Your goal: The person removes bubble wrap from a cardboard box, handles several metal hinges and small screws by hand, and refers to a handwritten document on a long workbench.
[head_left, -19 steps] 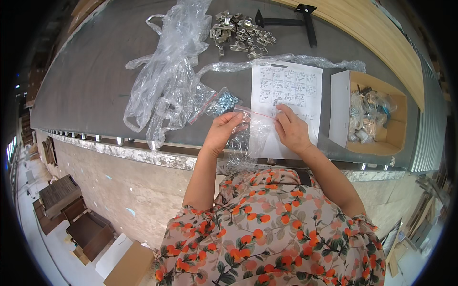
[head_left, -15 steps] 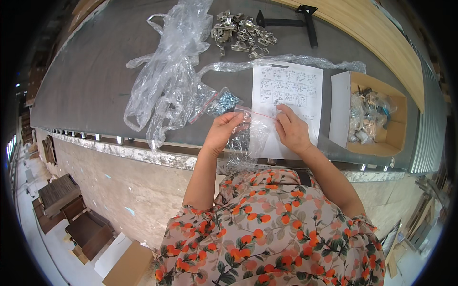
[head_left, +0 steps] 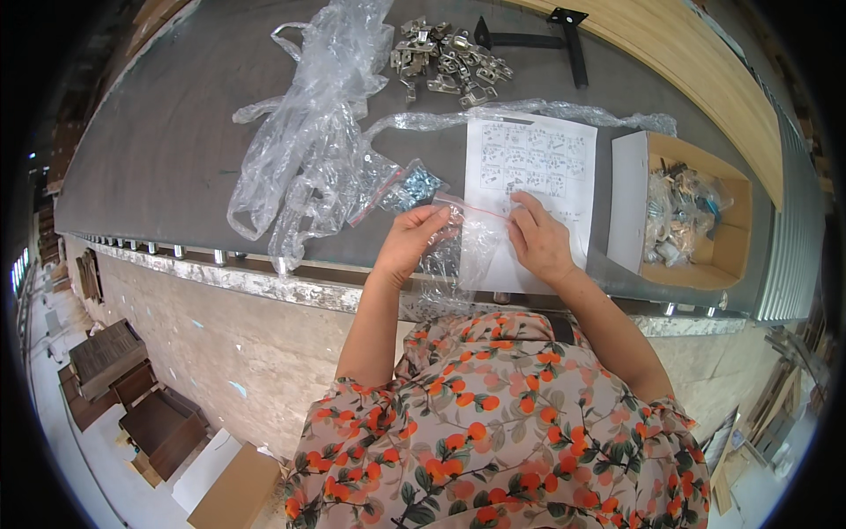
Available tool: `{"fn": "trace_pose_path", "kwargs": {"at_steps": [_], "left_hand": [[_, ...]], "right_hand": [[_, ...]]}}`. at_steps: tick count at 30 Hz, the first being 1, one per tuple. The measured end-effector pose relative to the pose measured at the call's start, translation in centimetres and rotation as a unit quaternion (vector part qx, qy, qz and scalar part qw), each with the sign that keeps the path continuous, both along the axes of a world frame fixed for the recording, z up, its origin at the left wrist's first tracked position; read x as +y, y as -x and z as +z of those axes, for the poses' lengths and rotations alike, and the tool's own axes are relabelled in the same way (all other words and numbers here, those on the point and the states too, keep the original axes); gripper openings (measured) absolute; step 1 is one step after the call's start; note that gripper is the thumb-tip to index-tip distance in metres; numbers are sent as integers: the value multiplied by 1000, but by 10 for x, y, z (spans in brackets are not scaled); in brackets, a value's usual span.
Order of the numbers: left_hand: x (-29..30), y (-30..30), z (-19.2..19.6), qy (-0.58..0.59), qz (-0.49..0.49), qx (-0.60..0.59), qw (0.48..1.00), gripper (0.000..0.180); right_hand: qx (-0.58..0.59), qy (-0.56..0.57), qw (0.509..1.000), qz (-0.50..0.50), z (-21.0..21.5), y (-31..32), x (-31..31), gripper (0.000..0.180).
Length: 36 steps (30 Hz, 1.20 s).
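Note:
My left hand (head_left: 411, 240) is closed in a pinch on the top edge of a clear zip bag (head_left: 478, 242) with a red strip, which hangs over the table edge. My right hand (head_left: 539, 240) rests on a printed sheet (head_left: 568, 167) of small part drawings, its index finger stretched toward the lower rows. Its fingertips lie close to the bag's right corner; whether they touch it I cannot tell. Beyond my left hand lies a small bag of bluish metal screws (head_left: 414, 188).
Crumpled clear plastic wrap (head_left: 304, 150) covers the left-middle of the grey table (head_left: 167, 159). Metal hinges (head_left: 445, 62) are piled at the back, beside a black metal bracket (head_left: 573, 48). An open cardboard box (head_left: 738, 189) of bagged hardware stands right. A wooden panel (head_left: 696, 79) lies behind it.

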<state>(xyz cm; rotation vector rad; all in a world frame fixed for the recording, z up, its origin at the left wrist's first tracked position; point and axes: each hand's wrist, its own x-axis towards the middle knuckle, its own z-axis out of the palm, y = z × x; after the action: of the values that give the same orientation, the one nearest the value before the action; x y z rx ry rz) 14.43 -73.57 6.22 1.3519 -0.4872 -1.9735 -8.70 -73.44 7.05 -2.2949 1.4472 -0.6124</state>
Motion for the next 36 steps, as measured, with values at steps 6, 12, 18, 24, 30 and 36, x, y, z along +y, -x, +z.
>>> {"fn": "trace_pose_path", "kwargs": {"at_steps": [6, 12, 18, 24, 30, 36], "left_hand": [[1, -4, -6, 33, -41, -35, 998, 15], [2, -3, -10, 55, -34, -41, 997, 16], [0, 0, -11, 79, -22, -36, 996, 15], [-3, -1, -17, 84, -22, -55, 995, 17], [-6, 0, -23, 70, -15, -45, 996, 17], [-8, 2, -30, 64, -22, -48, 997, 17]], "right_hand": [[-19, -16, 1000, 0, 0, 0, -1, 14], [-15, -69, 997, 2, 8, 9, 3, 15], [-50, -143, 986, -73, 30, 57, 41, 17], [4, -82, 980, -181, 35, 88, 91, 23], [-62, -138, 937, -315, 21, 93, 97, 36], [-96, -170, 923, -332, 21, 89, 93, 42]]}}
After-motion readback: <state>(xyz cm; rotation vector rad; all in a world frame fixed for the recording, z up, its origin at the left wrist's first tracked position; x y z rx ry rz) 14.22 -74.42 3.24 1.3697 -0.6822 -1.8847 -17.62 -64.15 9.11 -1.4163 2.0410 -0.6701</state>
